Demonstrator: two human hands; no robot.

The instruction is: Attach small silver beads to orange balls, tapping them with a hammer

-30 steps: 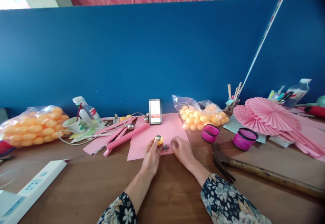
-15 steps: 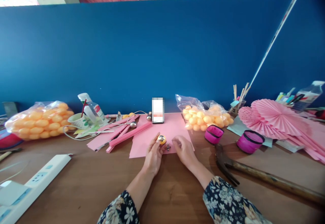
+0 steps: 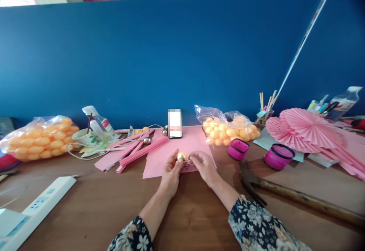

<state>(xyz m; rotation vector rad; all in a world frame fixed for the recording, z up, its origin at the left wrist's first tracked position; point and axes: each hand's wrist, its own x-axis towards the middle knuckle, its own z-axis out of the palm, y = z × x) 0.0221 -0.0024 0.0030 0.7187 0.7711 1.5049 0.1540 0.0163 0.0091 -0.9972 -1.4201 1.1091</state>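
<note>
Between its thumb and fingers, my left hand grips a small orange ball with a shiny silvery part on the side facing me. Just to the right, my right hand is close to the ball with thumb and forefinger pinched together; whatever is in the pinch is too small to make out. Below the ball, small metallic bits lie on the pink paper sheet. A phone stands upright at the back of that sheet, its screen blurred out.
Clear bags of orange balls stand left and right. A hammer lies at right beside two magenta fabric rings and pink paper fans. At left are folded pink strips, a cup and a power strip.
My right hand has moved in toward the ball, and its thumb and forefinger have come together. The ball has turned a little in my left hand. The whole view has shifted slightly.
</note>
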